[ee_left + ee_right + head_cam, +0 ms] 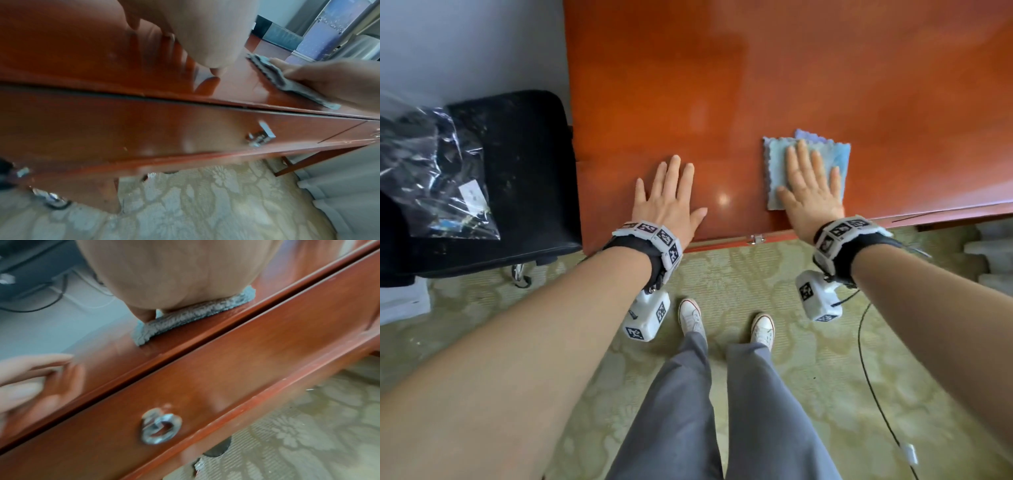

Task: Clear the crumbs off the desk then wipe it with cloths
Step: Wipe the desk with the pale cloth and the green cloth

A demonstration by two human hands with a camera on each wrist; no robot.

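Observation:
A glossy red-brown desk fills the upper part of the head view. A folded light-blue cloth lies flat near the desk's front edge. My right hand presses flat on the cloth with straight, spread fingers. My left hand rests flat on the bare desk top, to the left of the cloth, fingers straight and apart. In the right wrist view the cloth shows under my palm, close to the desk edge. The left wrist view shows the cloth under my right hand. No crumbs show on the desk.
A black chair stands left of the desk with a clear plastic bag on it. Drawer fronts with metal pulls sit under the desk edge. A black cable runs over the patterned carpet at right.

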